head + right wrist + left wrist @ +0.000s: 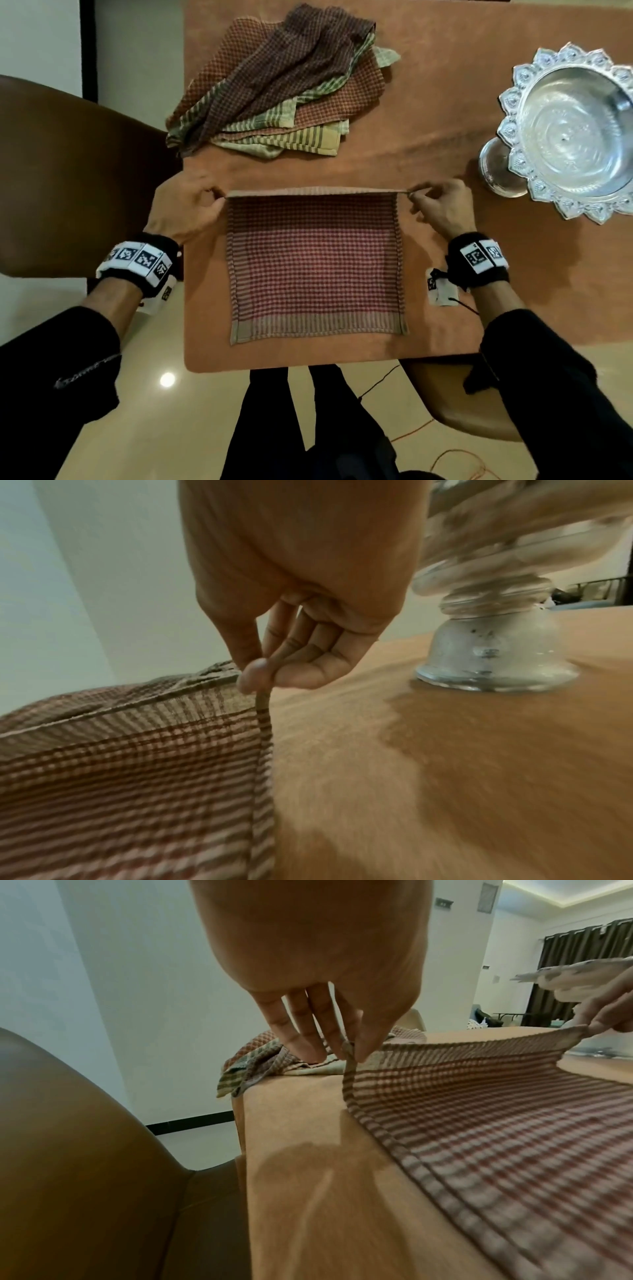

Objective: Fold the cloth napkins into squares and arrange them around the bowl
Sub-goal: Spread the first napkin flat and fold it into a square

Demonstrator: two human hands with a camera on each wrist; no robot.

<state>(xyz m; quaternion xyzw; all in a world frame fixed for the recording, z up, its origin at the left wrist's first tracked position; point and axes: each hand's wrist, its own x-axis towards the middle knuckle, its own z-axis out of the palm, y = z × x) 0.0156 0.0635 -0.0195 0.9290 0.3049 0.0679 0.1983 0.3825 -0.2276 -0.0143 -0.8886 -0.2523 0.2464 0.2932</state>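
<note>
A red-and-white checked napkin (315,263) lies spread near the table's front edge, its far edge lifted off the table. My left hand (215,200) pinches the far left corner (349,1050) between thumb and fingers. My right hand (412,195) pinches the far right corner (257,680). The near edge rests flat on the table. A silver pedestal bowl (568,133) with a scalloped rim stands at the right; its foot (493,653) is close beside my right hand.
A heap of several crumpled checked napkins (274,85) lies at the back left of the orange-brown table (428,137). A brown chair (68,178) stands off the left edge, another chair seat (445,394) at the front right. Cables trail on the floor.
</note>
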